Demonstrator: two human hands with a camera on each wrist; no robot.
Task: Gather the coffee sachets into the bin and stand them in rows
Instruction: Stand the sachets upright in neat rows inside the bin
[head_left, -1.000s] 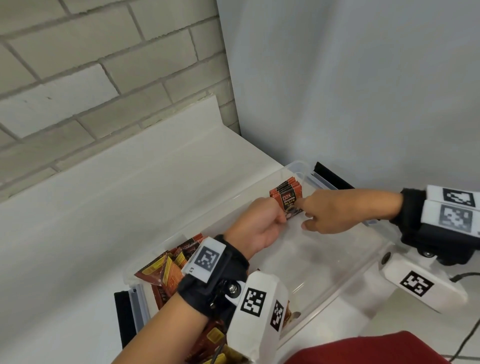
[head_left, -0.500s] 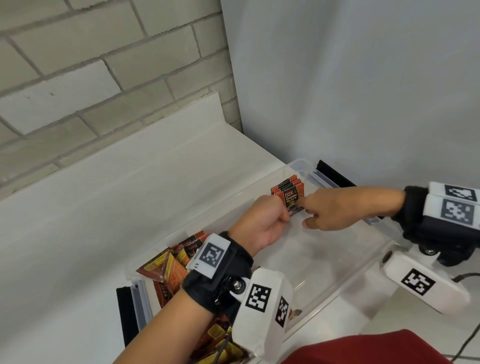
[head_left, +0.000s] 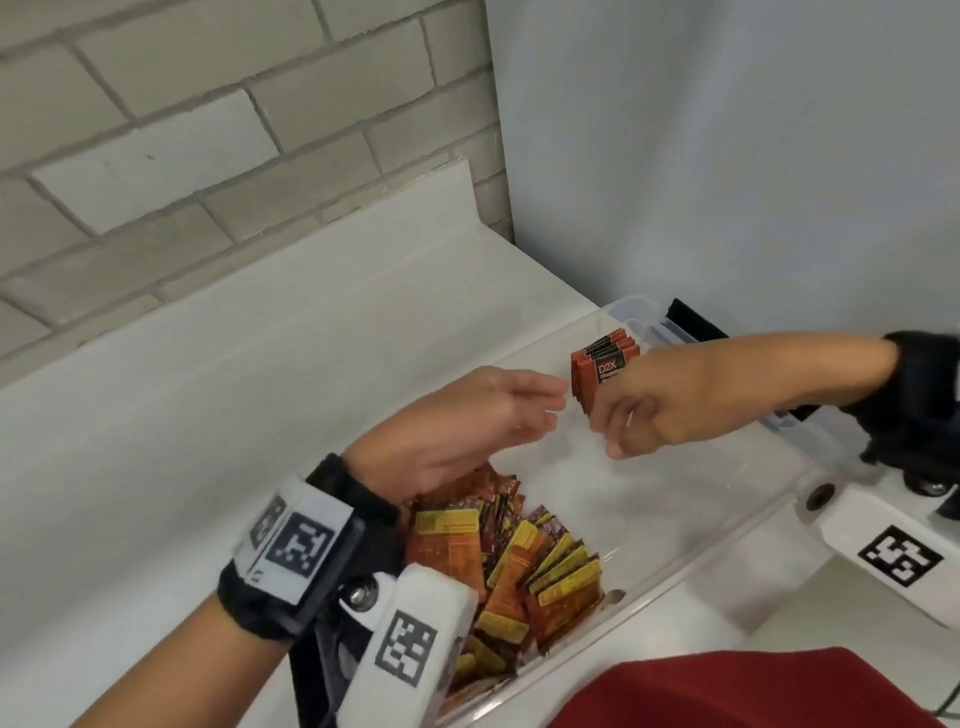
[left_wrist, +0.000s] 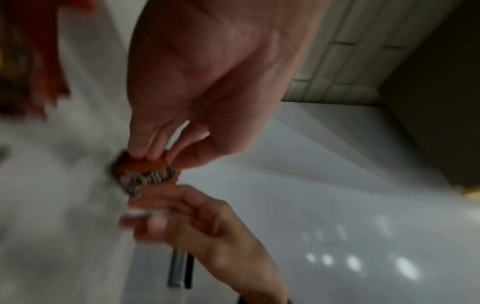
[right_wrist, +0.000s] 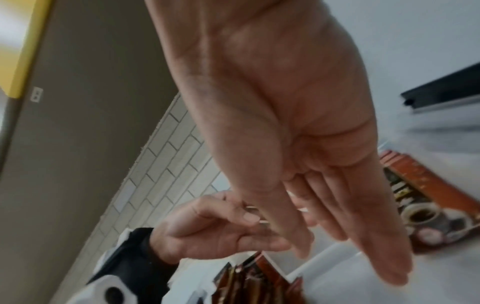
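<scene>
1. A white counter (head_left: 218, 395) runs along a pale brick wall (head_left: 156, 130) and meets a plain grey wall on the right; a clear plastic bin (head_left: 737, 540) sits in that corner, its long axis running from near left to far right.
2. The coffee sachets fall into two groups. A short row of upright sachets (head_left: 602, 366) stands on edge at the bin's far right end, faces towards the person. A loose heap of sachets (head_left: 519, 561) lies at the near left end, tilted and overlapping, with bare bin floor between the groups.
3. The right hand (head_left: 670, 400) rests its straight fingers against the near face of the standing row, bracing it without gripping; the right wrist view shows those fingers (right_wrist: 369, 236) extended and together.
4. The left hand (head_left: 462, 421) hangs just left of the row, fingers loosely extended and holding nothing. Whether its fingertips touch the row cannot be told from the blurred left wrist view.
5. The heap lies directly below and behind the left hand, towards its wrist, so that hand is much the nearer and looks best placed to fetch more sachets while the right steadies the row.
6. A red cloth (head_left: 727, 691) fills the near right corner.
</scene>
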